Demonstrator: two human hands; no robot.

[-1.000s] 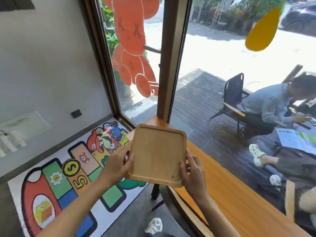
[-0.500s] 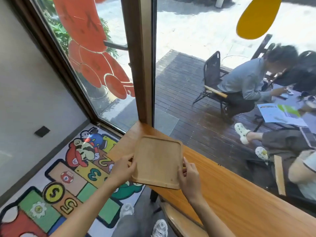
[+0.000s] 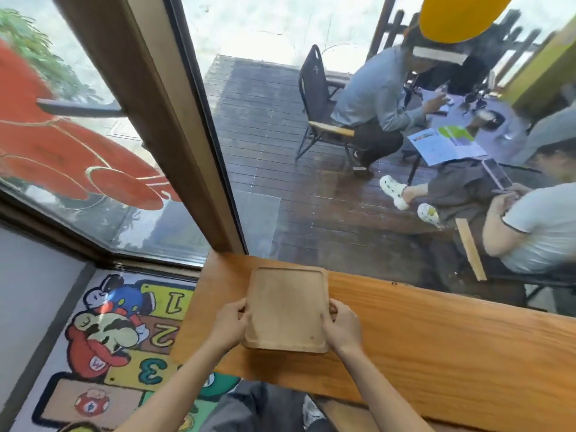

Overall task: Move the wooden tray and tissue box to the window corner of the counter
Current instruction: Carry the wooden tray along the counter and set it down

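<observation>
The window (image 3: 311, 120) fills the upper frame, its brown post (image 3: 162, 126) running down to the bench corner at about 11 o'clock from the tray. Through the glass, seated people (image 3: 377, 98) and a dark chair (image 3: 314, 95) occupy a wooden deck. A patterned floor mat (image 3: 103, 332) with numbers and cartoon figures lies at 9 o'clock of the bench.

The orange wooden bench (image 3: 436, 344) spans from the window corner off toward 3 o'clock. The wooden tray (image 3: 288, 308) is over its left end, just short of the corner; whether it is resting on the surface or held slightly above cannot be told.

Both bare forearms reach up from the bottom edge, converging on the tray. The left hand (image 3: 229, 324) grips the tray's left rim near its near corner, fingers curled under and thumb on the edge. The right hand (image 3: 341, 327) clasps the right rim likewise, at 3 o'clock of the tray.

The tissue box is out of view.
</observation>
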